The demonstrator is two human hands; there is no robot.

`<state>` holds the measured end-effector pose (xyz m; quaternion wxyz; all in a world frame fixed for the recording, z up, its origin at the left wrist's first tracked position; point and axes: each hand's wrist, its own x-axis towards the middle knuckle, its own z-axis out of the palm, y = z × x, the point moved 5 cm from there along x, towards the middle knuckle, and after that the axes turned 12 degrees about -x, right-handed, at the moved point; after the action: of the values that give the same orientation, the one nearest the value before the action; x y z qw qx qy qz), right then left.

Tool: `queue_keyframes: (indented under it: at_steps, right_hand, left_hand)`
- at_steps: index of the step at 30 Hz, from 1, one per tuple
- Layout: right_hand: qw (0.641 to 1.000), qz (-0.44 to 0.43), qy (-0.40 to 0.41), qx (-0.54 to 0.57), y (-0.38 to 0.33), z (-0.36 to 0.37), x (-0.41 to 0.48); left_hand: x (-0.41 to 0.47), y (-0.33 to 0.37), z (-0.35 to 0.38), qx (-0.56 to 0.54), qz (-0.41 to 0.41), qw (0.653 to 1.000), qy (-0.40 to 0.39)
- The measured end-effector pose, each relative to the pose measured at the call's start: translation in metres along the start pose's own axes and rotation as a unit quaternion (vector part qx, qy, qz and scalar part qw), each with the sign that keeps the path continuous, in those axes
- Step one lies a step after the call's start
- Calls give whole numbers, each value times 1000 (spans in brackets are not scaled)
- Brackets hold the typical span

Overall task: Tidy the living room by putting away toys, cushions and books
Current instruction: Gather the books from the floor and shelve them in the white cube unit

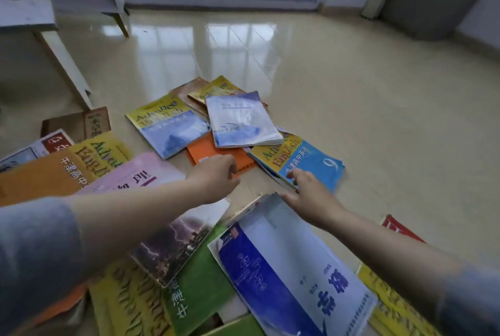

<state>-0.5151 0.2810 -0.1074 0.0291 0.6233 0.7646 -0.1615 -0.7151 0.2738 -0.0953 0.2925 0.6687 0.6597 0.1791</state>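
Task is judged barely begun: thin paperback textbooks [243, 122] are left scattered, none stacked, across the glossy beige tiled floor [378, 119] from centre to lower frame. The left hand [216, 176] is curled over a flat orange softcover book [205, 150], grip indiscernible, and the right hand [311, 195] is spread, ungrasping, at a blue-and-yellow English textbook [311, 157].
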Motion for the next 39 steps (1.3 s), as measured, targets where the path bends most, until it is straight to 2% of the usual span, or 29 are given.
queue_keyframes:
  at_steps: [2, 6, 17, 25, 27, 30, 33, 39]
  right_hand:
    - [999, -4, -28, -29, 6, 11, -11]
    - [997, 17, -76, -18, 10, 22, -30]
    - [989, 86, -114, -41, 31, 53, -1]
    - [966, 169, -153, 121, 35, 71, 8]
    - [971, 167, -137, 106, 36, 72, 9]
    - [983, 160, -71, 48, 37, 67, 12]
    - [988, 145, -12, 49, 31, 58, 12]
    - [996, 1, 60, 73, -21, 42, 14]
  left_hand:
    - [-4, -3, 14, 10, 11, 999, -31]
    - [-18, -4, 23, 3, 2, 999, -52]
    - [-17, -24, 34, 12, -21, 998, -62]
    - [-18, -40, 35, 20, -40, 997, -70]
    - [-18, -43, 34, 15, -46, 997, -67]
    - [-20, -44, 33, 3, -52, 997, -62]
    - [-20, -45, 32, -24, -55, 996, -59]
    - [-18, -50, 20, -157, -77, 982, -72]
